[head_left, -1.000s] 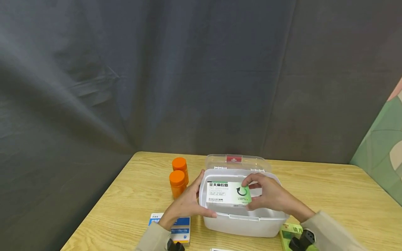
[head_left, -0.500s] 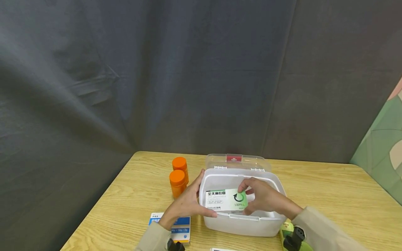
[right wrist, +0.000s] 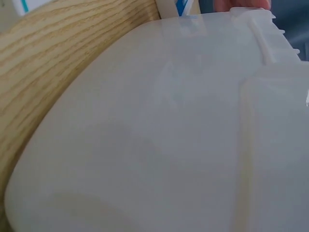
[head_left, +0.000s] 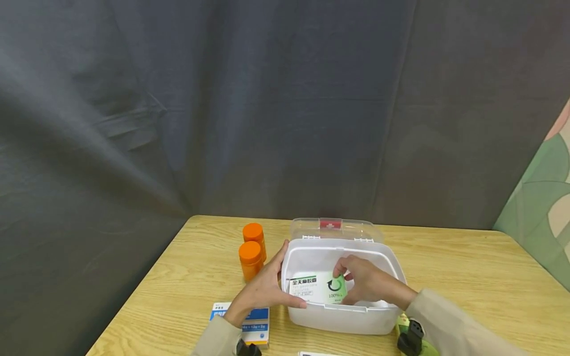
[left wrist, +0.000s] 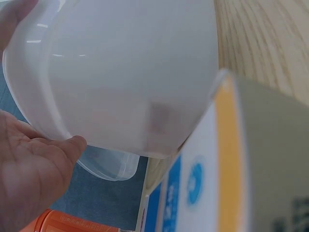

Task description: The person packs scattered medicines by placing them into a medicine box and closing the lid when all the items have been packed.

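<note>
A white plastic first-aid box (head_left: 343, 321) stands on the table with its clear lid (head_left: 361, 230) tipped back. My left hand (head_left: 260, 294) holds the box's left end, thumb at the front rim and fingers along the far side; the left wrist view shows its fingertips at the rim. Inside the box, my right hand (head_left: 369, 281) pinches the right end of a white and green capsule carton (head_left: 307, 291). The carton's lower edge is hidden by the front wall. In the right wrist view the box wall (right wrist: 145, 121) blocks sight of the right hand.
Two orange bottles (head_left: 251, 253) stand left of the box on the wooden table (head_left: 463, 267). A blue and white carton (head_left: 261, 332) lies beside my left wrist. Under my right wrist is a yellow-green carton (head_left: 403, 324). Another white carton (head_left: 311, 354) shows at the bottom edge.
My right hand has lowered the capsule carton deeper into the box and slightly left. The left hand has stayed at the box's left end.
</note>
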`<state>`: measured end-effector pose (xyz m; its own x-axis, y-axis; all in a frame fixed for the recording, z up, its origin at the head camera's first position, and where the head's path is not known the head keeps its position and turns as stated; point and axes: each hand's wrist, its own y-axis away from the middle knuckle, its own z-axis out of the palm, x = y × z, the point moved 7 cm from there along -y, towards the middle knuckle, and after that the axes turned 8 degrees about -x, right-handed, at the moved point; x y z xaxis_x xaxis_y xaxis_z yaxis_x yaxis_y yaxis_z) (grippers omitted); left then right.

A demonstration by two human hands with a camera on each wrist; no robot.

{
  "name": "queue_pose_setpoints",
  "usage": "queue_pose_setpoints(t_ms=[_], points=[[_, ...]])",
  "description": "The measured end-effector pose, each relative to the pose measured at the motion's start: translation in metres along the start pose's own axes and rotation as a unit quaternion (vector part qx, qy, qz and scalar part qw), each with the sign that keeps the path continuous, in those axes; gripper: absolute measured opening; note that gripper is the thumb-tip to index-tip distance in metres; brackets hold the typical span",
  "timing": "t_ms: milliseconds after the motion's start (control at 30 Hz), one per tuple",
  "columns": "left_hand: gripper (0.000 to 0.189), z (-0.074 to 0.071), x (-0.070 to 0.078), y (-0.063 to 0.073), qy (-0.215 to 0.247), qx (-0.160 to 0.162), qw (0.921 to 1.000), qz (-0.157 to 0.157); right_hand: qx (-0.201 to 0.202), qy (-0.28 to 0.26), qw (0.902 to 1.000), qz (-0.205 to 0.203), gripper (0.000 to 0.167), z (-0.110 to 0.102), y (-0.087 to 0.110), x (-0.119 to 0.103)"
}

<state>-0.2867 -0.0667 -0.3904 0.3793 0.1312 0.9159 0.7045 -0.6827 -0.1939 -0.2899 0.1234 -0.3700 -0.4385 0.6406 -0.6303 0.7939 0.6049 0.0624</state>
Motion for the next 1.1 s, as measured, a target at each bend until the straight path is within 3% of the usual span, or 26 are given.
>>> queue_pose_setpoints(t_ms=[200, 467, 667, 1100], points=[[0.126, 0.000, 0.000, 0.000, 0.005, 0.001, 1.0000, 0.001, -0.015, 0.041, 0.9990, -0.014, 0.048, 0.004, -0.002, -0.002], [0.126, -0.001, 0.000, 0.001, -0.006, 0.011, 0.9999, 0.001, -0.048, 0.051, 0.9974, 0.017, 0.045, 0.011, -0.004, 0.002], [0.127, -0.001, -0.001, 0.003, -0.004, 0.012, 0.9999, -0.006, -0.067, 0.065, 0.9955, 0.016, 0.041, 0.016, -0.003, 0.000], [0.125, -0.001, -0.001, 0.002, -0.006, 0.008, 0.9999, -0.009, -0.094, 0.047, 0.9944, 0.000, 0.034, 0.019, -0.002, 0.001]])
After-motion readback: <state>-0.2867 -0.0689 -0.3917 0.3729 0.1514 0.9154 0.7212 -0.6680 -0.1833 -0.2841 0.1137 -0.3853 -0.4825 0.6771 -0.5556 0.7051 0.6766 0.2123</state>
